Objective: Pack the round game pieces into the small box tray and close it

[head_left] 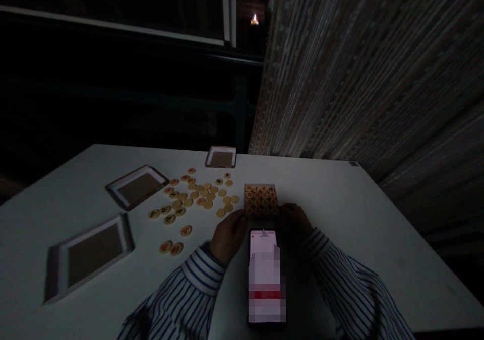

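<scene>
A small box (273, 185) stands on the table in front of me, filled with rows of Chinese chess pieces (258, 196) that mostly show red characters. My left hand (228, 235) is closed at its near left corner, thumb and fingers pressed to the side. At the near right corner my right hand (296, 221) grips the same box, its fingers partly lost in shadow. Left of the box lie many loose Chinese chess pieces (194, 195), some plain side up, others with red or black characters. A lit phone (263, 267) lies between my forearms.
Shallow open trays or lids lie on the white table (340, 219): one at the near left (91, 253), another behind it (138, 188), and a smaller one (221, 158) at the far edge. A striped curtain (340, 78) hangs behind on the right. The room is dim.
</scene>
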Demonstrator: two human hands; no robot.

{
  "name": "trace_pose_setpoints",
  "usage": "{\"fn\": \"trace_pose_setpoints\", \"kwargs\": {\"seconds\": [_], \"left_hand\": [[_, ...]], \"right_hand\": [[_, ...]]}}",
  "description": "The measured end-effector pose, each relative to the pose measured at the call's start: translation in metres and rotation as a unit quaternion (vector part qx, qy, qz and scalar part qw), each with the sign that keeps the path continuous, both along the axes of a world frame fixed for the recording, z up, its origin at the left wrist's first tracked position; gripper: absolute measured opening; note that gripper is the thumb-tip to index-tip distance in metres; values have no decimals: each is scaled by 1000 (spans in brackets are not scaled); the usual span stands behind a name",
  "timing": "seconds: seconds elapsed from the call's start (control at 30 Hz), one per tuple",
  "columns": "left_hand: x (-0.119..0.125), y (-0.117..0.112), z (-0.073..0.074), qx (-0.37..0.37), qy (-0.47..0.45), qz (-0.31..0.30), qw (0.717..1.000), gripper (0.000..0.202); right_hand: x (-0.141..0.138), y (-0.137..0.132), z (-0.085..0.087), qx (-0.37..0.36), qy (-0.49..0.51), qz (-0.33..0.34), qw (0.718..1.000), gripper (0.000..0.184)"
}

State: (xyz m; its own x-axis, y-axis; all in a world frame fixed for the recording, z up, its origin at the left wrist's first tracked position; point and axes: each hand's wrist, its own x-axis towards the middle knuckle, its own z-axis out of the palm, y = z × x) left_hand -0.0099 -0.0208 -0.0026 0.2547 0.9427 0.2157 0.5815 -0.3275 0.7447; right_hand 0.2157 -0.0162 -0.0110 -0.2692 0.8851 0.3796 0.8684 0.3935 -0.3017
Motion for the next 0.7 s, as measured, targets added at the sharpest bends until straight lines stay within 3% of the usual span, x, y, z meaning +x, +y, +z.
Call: {"fn": "trace_pose_setpoints", "kwargs": {"seconds": [0.33,0.7], "left_hand": [[-1,-1,0,17,5,5,1000,33],[1,-1,3,23,10,2,1000,32]], "right_hand": [[3,-2,-5,-1,17,-26,1000,25],[3,-1,-4,-2,-1,-5,1000,27]]}}
